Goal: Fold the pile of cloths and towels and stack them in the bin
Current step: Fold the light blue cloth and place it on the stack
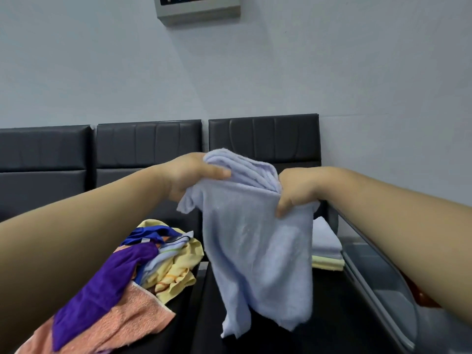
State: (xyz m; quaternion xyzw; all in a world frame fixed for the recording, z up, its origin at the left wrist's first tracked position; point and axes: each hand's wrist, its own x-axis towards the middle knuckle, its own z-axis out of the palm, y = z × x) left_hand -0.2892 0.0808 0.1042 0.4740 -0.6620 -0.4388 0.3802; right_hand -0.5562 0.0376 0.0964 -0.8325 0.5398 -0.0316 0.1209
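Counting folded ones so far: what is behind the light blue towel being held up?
A folded pale towel lies on a folded yellow towel, showing past its right edge. The light blue towel hides their left parts.

No legible text anywhere; only blurred coloured marks on the wall panel (198,7).

The scene is lit softly and evenly with cool, bluish light. Only faint shadows are seen on the wall (357,72). A dull shine is seen on the dark panels (148,141). Lines near the edges are bent, and everything is slightly blurred.
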